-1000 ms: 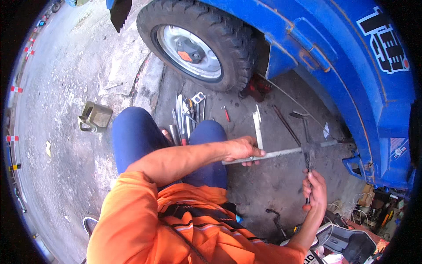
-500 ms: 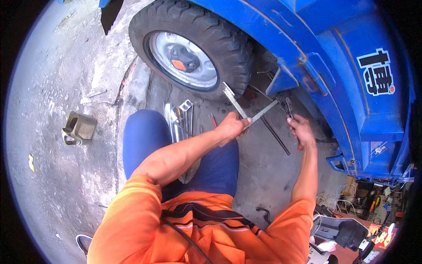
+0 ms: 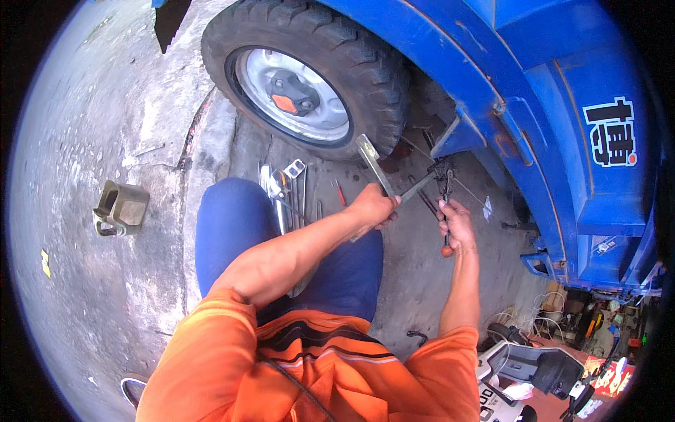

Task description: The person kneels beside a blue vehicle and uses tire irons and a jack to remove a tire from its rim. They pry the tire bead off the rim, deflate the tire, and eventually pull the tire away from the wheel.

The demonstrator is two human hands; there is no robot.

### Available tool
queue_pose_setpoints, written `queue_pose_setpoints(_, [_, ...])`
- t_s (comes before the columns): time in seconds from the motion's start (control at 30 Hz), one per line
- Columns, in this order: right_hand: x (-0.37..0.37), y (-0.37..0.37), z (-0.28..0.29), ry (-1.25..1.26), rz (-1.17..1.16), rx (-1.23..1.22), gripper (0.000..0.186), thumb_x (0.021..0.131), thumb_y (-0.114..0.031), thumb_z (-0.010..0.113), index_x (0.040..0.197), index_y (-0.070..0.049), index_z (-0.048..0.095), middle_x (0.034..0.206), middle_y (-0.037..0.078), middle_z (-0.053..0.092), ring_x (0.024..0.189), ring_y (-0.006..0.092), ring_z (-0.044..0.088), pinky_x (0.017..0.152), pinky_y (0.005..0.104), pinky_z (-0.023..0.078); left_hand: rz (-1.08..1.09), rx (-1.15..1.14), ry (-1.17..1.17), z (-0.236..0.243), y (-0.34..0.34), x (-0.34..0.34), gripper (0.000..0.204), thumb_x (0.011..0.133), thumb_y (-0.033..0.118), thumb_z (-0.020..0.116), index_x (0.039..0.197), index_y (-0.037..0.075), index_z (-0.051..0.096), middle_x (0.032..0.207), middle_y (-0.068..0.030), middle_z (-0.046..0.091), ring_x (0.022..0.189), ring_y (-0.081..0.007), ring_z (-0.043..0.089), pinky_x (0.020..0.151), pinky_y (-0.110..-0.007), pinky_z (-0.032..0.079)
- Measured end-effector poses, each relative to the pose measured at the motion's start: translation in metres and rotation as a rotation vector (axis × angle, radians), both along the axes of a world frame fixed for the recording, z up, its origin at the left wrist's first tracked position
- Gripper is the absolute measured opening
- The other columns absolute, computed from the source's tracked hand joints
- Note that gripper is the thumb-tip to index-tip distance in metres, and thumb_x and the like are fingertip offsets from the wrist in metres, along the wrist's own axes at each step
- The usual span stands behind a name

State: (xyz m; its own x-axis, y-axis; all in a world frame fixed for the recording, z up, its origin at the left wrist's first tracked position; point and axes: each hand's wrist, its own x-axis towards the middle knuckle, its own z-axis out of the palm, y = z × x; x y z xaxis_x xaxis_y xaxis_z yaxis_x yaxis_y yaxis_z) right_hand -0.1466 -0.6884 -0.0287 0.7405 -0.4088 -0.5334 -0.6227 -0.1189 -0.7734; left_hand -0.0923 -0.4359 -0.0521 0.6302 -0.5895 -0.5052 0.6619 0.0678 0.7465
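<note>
Your right hand (image 3: 457,222), closed on the dark tool (image 3: 445,186), has come nearer your left hand (image 3: 374,206), which grips the angled metal bar (image 3: 376,166); ahead of both, tool now overlaps bar, contact unclear.

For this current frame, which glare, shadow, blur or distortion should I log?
Head view: the pale pavement at upper left looks washed out; head view: deep shadow behind the tire; head view: the upper end of the dark tool in the right hand is indistinct; head view: fisheye curvature, black corners.
</note>
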Motion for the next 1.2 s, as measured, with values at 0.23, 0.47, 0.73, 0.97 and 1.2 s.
queue_pose_setpoints(0.23, [-0.045,0.054,-0.001,-0.049,0.018,0.155,0.048,0.091,-0.008,0.058,0.136,-0.012,0.044,0.072,0.002,0.054,0.057,0.0125,0.053,0.052,0.0285,0.048,-0.051,0.067,-0.115,-0.020,0.011,-0.003,0.024,0.092,0.022,0.059,0.099,-0.001,0.056,0.070,-0.0065,0.058,0.053,-0.0123,0.049,0.043,-0.028,0.039])
queue_pose_setpoints(0.47, [-0.041,-0.067,0.006,0.066,0.589,-1.396,0.022,0.084,-0.010,0.052,0.100,-0.007,0.067,0.105,0.015,0.067,0.100,0.0322,0.061,0.087,0.0442,0.044,-0.172,0.089,-0.115,-0.020,0.003,-0.022,0.026,0.092,0.023,0.059,0.097,-0.002,0.056,0.067,-0.0061,0.058,0.051,-0.0125,0.050,0.042,-0.027,0.039])
queue_pose_setpoints(0.73, [0.033,-0.118,-0.004,0.339,0.642,-1.521,0.026,0.084,-0.012,0.049,0.104,-0.010,0.066,0.099,0.019,0.067,0.096,0.0368,0.064,0.085,0.0485,0.049,-0.168,0.115,-0.107,-0.021,0.019,-0.023,0.029,0.092,0.026,0.060,0.095,-0.002,0.055,0.067,-0.0074,0.058,0.050,-0.0132,0.051,0.041,-0.026,0.039])
queue_pose_setpoints(0.97, [0.049,-0.103,0.000,0.353,0.756,-1.503,0.032,0.085,-0.017,0.050,0.116,-0.014,0.060,0.105,0.019,0.065,0.099,0.0341,0.063,0.087,0.0466,0.049,-0.103,0.086,-0.002,-0.022,0.038,-0.012,0.028,0.092,0.025,0.059,0.095,-0.003,0.054,0.068,-0.0083,0.058,0.051,-0.0140,0.051,0.042,-0.027,0.040])
queue_pose_setpoints(1.2, [0.089,-0.070,0.001,0.150,0.745,-1.499,0.029,0.086,-0.015,0.046,0.108,-0.005,0.062,0.101,0.022,0.066,0.098,0.0387,0.063,0.087,0.0485,0.049,0.019,-0.010,0.045,-0.040,0.031,0.002,0.027,0.093,0.024,0.058,0.090,-0.003,0.056,0.068,-0.0086,0.058,0.050,-0.0134,0.049,0.041,-0.028,0.037])
